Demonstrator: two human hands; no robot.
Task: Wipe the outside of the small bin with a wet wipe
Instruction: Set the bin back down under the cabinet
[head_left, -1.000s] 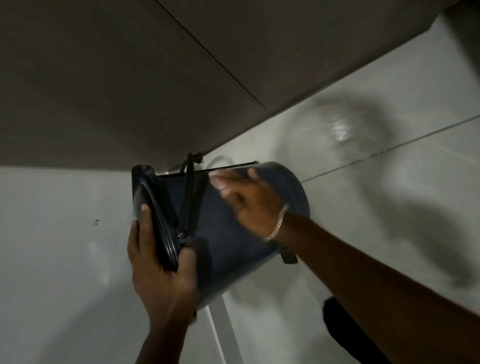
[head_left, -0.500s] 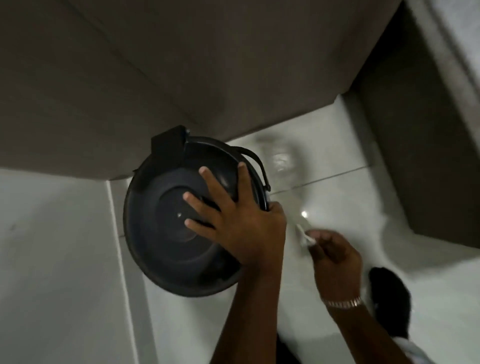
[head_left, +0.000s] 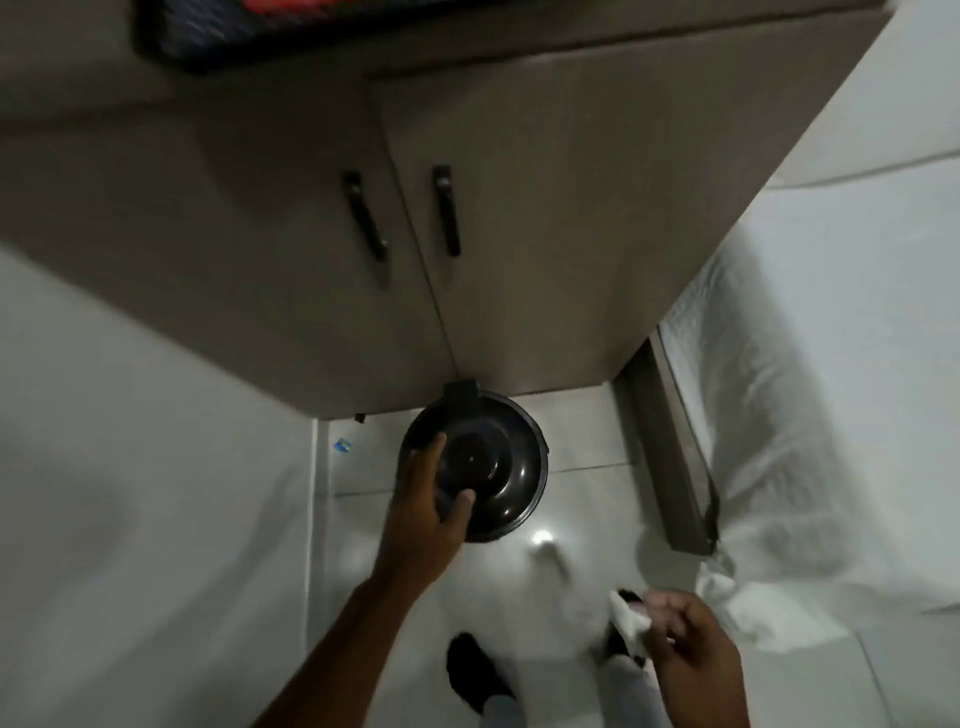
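Small bin (head_left: 498, 467) upright at cabinet (head_left: 519, 208) foot; my left hand (head_left: 421, 514) grips its lid rim to steady it; right hand (head_left: 691, 644), well off bin, pinches wet wipe (head_left: 631, 621).

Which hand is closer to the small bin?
Left. The left hand holds the small bin at its lid; the right hand, pinching the wet wipe, is apart, to its right.

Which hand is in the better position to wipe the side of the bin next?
Probably the right hand: it pinches the wet wipe, though away from the small bin. The left hand grips the bin's lid edge and steadies it.
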